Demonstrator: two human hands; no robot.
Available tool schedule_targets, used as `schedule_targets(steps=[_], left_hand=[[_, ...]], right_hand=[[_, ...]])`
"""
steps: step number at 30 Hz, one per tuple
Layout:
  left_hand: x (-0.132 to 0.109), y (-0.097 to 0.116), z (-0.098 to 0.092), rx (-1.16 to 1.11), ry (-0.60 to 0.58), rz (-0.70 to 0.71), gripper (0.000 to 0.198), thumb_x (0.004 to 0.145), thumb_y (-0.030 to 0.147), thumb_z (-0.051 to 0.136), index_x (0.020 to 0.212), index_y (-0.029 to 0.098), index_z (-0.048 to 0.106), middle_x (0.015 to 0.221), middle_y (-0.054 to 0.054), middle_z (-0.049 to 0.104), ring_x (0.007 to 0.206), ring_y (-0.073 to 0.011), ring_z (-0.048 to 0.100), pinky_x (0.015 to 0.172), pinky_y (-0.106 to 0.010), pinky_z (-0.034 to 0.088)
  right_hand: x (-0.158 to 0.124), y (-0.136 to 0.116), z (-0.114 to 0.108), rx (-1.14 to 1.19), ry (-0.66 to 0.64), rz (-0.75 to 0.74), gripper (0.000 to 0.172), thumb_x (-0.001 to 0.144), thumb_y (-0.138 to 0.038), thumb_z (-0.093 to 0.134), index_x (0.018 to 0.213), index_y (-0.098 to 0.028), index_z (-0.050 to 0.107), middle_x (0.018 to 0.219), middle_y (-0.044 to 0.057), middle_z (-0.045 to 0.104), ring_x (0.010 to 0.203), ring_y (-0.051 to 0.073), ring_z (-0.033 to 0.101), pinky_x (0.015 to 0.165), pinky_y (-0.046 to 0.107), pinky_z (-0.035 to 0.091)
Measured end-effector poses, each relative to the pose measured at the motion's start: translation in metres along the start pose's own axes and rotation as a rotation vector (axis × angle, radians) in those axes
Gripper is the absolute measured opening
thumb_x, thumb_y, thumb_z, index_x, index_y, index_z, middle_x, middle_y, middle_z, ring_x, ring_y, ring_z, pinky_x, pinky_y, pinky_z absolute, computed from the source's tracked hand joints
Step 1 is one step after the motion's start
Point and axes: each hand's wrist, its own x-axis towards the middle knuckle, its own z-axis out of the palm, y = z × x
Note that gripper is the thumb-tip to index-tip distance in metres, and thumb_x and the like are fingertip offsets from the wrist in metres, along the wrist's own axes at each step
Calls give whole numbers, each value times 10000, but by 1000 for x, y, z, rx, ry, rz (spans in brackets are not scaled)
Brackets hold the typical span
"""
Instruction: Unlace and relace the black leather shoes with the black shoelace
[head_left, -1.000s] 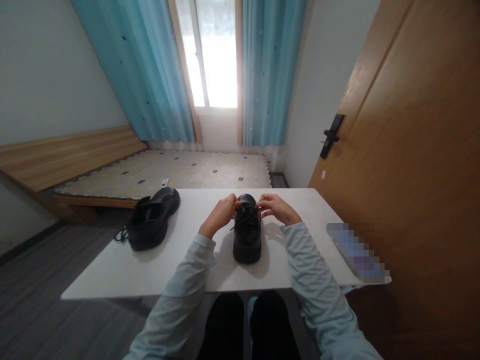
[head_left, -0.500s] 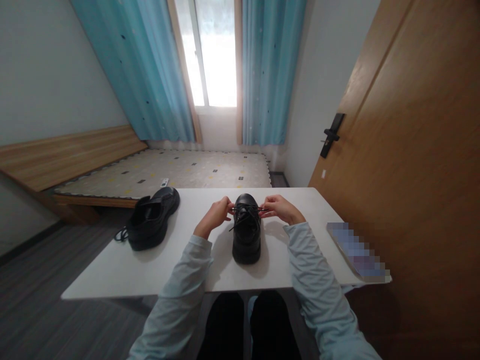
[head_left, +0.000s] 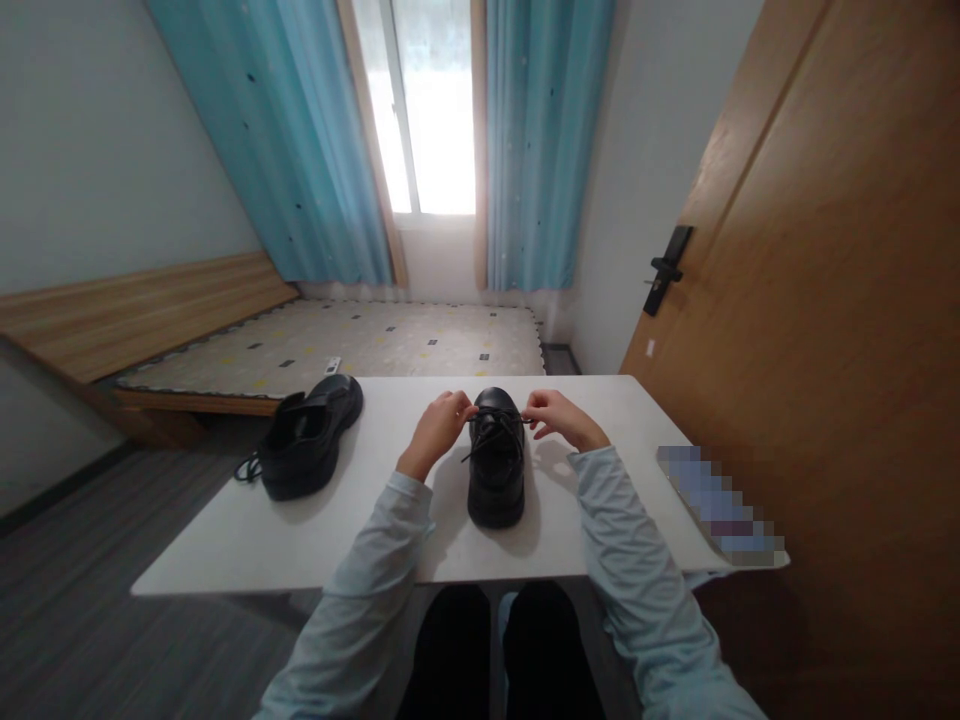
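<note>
A black lace-up shoe (head_left: 496, 490) stands upright in front of me on the white table (head_left: 375, 540), its toe pointing away. Its black shoelace (head_left: 495, 425) lies across the top in loops, with loose ends trailing over the opening. My left hand (head_left: 444, 425) pinches a part of the shoelace at the shoe's left side. On the opposite side, my right hand (head_left: 559, 415) has fingertips closed on another part of the lace. A second black shoe (head_left: 304, 450) sits apart at the left of the table, its own lace hanging past the table edge.
A blurred flat item (head_left: 720, 505) lies at the table's right edge. Beyond the table is a bed (head_left: 405, 330) with a patterned mattress and a small white object (head_left: 334, 366). A wooden door (head_left: 840, 300) with a black handle stands close on the right.
My left hand has drawn its fingers closer together and turned slightly at the lace. My right hand stays at the right side, its lower fingers a little more apart from the shoe.
</note>
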Motion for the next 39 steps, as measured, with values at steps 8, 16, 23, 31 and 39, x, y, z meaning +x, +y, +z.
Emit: schedule_targets(steps=[8,16,23,31,39], left_hand=[[-1,19,-7,-51,162,182,205,859,311,589,1037,214,623,968,-37,576,758,-133,582,752,-271,479],[-6,37,-13,98,-21,206,150,827,347,633,844,208,688,856,-34,617,741,-160,590,666,-264,442],[-6,45,-12,161,-33,152,73,845,247,608,831,182,637,856,-38,647,759,-165,611,696,-266,455],[-10,25,-6,38,-38,124,89,915,204,479,853,167,530,801,-38,636,683,-149,609,637,-260,481],[-18,8,-13,42,-108,56,127,925,258,463,844,171,509,752,-31,634,608,-139,602,587,-251,463]], right_hand=[[3,-6,4,-180,129,-375,168,738,-321,639,747,-174,559,780,7,563,690,121,528,562,214,430],[3,-8,15,-434,144,-450,244,726,-386,714,680,-154,652,757,17,537,711,139,503,684,262,390],[5,-7,13,-463,86,-454,148,762,-251,686,669,-141,653,753,9,522,695,123,474,714,270,384],[1,-9,3,-411,23,-443,108,741,-210,668,664,-141,637,772,-3,476,663,104,449,677,259,382],[-2,-11,-7,-401,-61,-409,139,722,-187,646,600,-138,598,767,1,487,671,108,467,682,261,381]])
